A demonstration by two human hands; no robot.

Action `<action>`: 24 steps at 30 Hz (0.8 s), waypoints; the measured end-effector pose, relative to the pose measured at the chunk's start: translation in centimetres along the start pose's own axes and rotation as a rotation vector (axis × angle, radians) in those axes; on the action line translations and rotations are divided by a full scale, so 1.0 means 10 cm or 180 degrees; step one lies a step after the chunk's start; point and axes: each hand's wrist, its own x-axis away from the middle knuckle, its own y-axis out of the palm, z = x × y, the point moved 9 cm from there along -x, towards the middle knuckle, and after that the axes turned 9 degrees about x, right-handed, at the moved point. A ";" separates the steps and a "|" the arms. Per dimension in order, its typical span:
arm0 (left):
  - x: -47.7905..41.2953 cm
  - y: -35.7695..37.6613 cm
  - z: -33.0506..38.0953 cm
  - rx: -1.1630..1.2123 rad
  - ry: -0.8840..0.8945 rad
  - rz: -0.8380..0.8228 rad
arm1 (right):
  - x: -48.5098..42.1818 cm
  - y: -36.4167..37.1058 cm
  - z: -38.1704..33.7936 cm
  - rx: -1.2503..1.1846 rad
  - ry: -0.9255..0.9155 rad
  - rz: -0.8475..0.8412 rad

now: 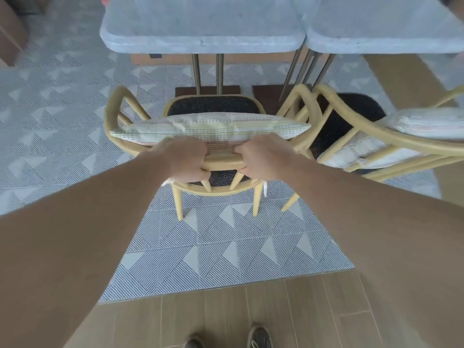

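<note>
A light wooden chair [221, 160] with a dark seat [213, 105] stands in front of me, facing a grey table [200, 33]. A pale patterned cushion [211, 128] leans against the inside of its backrest. My left hand [187, 159] and my right hand [261, 158] both grip the top rail of the backrest, side by side, with the fingers curled round the wood. The chair's front legs are hidden under the seat.
A second matching chair [364, 136] with its own cushion [431, 124] stands close on the right, next to a second grey table [389, 33]. Metal table legs [208, 74] rise beyond the chairs. The floor is patterned tile [226, 247], then wood planks [226, 310] near my shoes [259, 337].
</note>
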 end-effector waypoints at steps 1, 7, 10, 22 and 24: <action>0.10 0.04 -0.05 -0.0041 -0.0017 -0.0029 | 0.01 -0.02 -0.11 -0.0031 -0.0062 -0.0009; 0.51 0.16 -0.41 -0.0035 -0.0214 -0.0034 | -0.11 -0.12 -0.54 -0.0072 -0.0223 0.0018; 0.56 0.18 -0.57 0.0000 -0.0284 0.0047 | -0.19 -0.14 -0.66 -0.0065 -0.0232 0.0056; 0.52 0.15 -0.45 -0.0092 -0.0382 0.0177 | -0.19 -0.02 -0.50 -0.0259 -0.0267 0.0118; 0.48 0.12 -0.30 -0.0019 -0.0344 0.0201 | -0.11 0.01 -0.38 -0.0233 -0.0257 0.0124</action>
